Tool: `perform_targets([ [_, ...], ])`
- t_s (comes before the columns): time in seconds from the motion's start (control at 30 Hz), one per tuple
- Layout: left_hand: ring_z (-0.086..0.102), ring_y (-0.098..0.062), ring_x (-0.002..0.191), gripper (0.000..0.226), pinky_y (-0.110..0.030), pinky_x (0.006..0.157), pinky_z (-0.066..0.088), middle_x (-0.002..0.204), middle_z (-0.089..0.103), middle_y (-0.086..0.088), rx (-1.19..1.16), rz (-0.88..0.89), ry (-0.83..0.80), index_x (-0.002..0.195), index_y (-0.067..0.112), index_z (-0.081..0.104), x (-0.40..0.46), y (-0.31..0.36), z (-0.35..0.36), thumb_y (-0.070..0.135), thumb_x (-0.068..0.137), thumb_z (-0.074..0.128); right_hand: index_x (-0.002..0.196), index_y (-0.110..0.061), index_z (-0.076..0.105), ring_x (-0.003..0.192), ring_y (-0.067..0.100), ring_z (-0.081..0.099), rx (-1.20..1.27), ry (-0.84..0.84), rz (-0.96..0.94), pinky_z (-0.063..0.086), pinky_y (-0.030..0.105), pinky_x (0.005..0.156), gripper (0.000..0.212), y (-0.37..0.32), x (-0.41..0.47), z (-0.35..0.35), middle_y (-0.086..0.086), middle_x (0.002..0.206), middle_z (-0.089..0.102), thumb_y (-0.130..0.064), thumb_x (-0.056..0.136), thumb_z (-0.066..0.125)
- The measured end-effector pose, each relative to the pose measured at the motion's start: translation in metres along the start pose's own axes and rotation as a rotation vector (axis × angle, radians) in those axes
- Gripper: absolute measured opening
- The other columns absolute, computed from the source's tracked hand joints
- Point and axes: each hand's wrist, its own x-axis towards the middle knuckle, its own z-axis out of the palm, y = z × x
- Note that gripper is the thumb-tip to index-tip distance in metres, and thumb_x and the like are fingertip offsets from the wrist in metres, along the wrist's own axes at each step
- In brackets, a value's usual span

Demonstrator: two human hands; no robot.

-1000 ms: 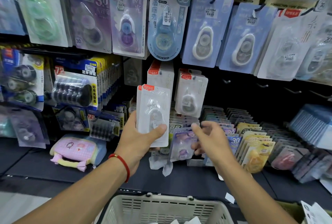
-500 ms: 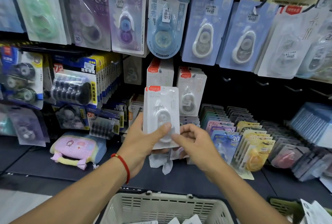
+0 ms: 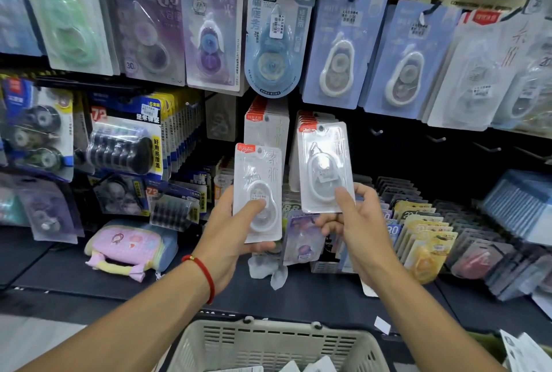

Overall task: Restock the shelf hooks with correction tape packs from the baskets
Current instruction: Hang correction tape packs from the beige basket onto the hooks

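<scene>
Two correction tape packs are being held up in front of the shelf, one in each hand. Left pack [image 3: 258, 192] is sitting in the left hand [image 3: 230, 228], whose grip is closing round its lower half with the thumb pressing on the clear blister. Right pack [image 3: 325, 167] is being pinched near its bottom edge by the right hand [image 3: 355, 228], thumb in front and fingers behind, and it is standing just before the hanging packs [image 3: 310, 120] of the same kind on their hook.

Each pack is looking light and flat: a thin card back with a stiff plastic bubble over a small white dispenser. The film is likely being slippery, so a pinch on the card margin or across the bubble is seeming safest. The hang hole at the top by the red label is needing to stay free for the hook, so holding low is making sense; the card is probably bending if squeezed hard.

Below, the basket [image 3: 277, 341] is waiting at the shelf ledge [image 3: 313, 294], and empty hooks [image 3: 436, 139] are showing to the right.
</scene>
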Motion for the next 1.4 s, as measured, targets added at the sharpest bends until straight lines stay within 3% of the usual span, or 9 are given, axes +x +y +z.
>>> perform_targets([
  [0.37,0.078,-0.029,0.098,0.028,-0.056,0.075,0.066,0.114,0.077,-0.002,-0.033,-0.012,0.008,0.119,0.03,0.069,-0.004,0.005,0.003,0.011,0.099,0.065,0.117,-0.022,0.047,0.056,0.02,0.068,0.095,0.025,0.017,0.056,0.024,0.053,0.016,-0.006,0.0,0.006,0.026,0.092,0.069,-0.033,0.108,0.055],
  [0.53,0.073,-0.033,0.111,0.038,-0.058,0.079,0.065,0.125,0.072,-0.005,-0.031,-0.002,-0.006,0.127,0.026,0.065,-0.007,0.007,0.005,0.002,0.098,0.062,0.115,-0.012,0.053,0.057,0.028,0.074,-0.051,0.1,0.226,0.061,0.03,0.053,0.02,0.004,0.001,-0.003,0.016,0.089,0.074,-0.029,0.107,0.06],
  [0.67,0.075,-0.029,0.109,0.033,-0.053,0.078,0.066,0.125,0.073,-0.005,-0.006,0.008,-0.061,0.128,0.026,0.063,-0.008,0.005,0.006,0.006,0.102,0.063,0.108,-0.01,0.067,0.063,0.026,0.07,-0.323,-0.135,0.311,0.058,0.031,0.055,0.02,0.017,-0.004,-0.008,0.022,0.108,0.072,-0.03,0.105,0.062],
  [0.83,0.078,-0.029,0.101,0.034,-0.038,0.07,0.063,0.118,0.078,-0.003,0.11,0.059,-0.186,0.131,0.028,0.06,-0.011,0.002,0.012,0.017,0.1,0.071,0.115,-0.029,0.073,0.083,0.01,0.075,-0.299,-0.346,0.083,0.06,0.028,0.068,0.019,0.02,-0.014,0.008,-0.007,0.101,0.08,-0.038,0.099,0.07],
  [0.9,0.078,-0.026,0.098,0.037,-0.034,0.068,0.062,0.115,0.079,-0.002,0.163,0.092,-0.175,0.133,0.028,0.06,-0.011,0.002,0.016,0.017,0.099,0.071,0.111,-0.034,0.072,0.083,0.017,0.076,-0.274,-0.293,0.047,0.062,0.034,0.066,0.018,0.021,-0.015,0.011,-0.005,0.102,0.08,-0.042,0.094,0.071],
  [1.0,0.076,-0.023,0.104,0.047,-0.034,0.078,0.064,0.117,0.078,-0.002,0.135,0.108,-0.15,0.139,0.026,0.057,-0.01,0.003,0.021,0.006,0.098,0.071,0.113,-0.026,0.066,0.076,0.029,0.073,-0.277,-0.126,-0.02,0.062,0.058,0.07,0.016,0.021,-0.012,0.012,-0.002,0.101,0.078,-0.036,0.1,0.068],
  [1.2,0.065,-0.018,0.129,0.071,-0.039,0.106,0.056,0.147,0.061,-0.001,0.139,0.083,-0.227,0.152,0.016,0.048,-0.013,0.005,0.032,-0.016,0.091,0.068,0.127,-0.03,0.068,0.071,0.019,0.07,-0.2,0.02,-0.132,0.059,0.036,0.061,0.022,0.007,-0.001,0.009,-0.001,0.106,0.079,-0.027,0.108,0.057],
  [1.3,0.064,-0.007,0.128,0.075,-0.023,0.094,0.057,0.147,0.058,0.008,0.136,0.083,-0.256,0.153,0.018,0.046,-0.015,0.008,0.037,-0.017,0.091,0.067,0.132,-0.033,0.067,0.083,0.032,0.072,-0.206,0.028,-0.156,0.063,0.042,0.067,0.026,0.002,0.003,0.007,-0.002,0.111,0.079,-0.028,0.109,0.055],
  [1.4,0.062,-0.003,0.129,0.077,-0.028,0.103,0.056,0.149,0.057,0.01,0.118,0.087,-0.278,0.154,0.02,0.045,-0.013,0.008,0.038,-0.018,0.091,0.066,0.134,-0.03,0.067,0.085,0.038,0.072,-0.181,0.052,-0.143,0.064,0.047,0.069,0.028,0.0,0.006,0.005,-0.002,0.108,0.079,-0.029,0.109,0.055],
])
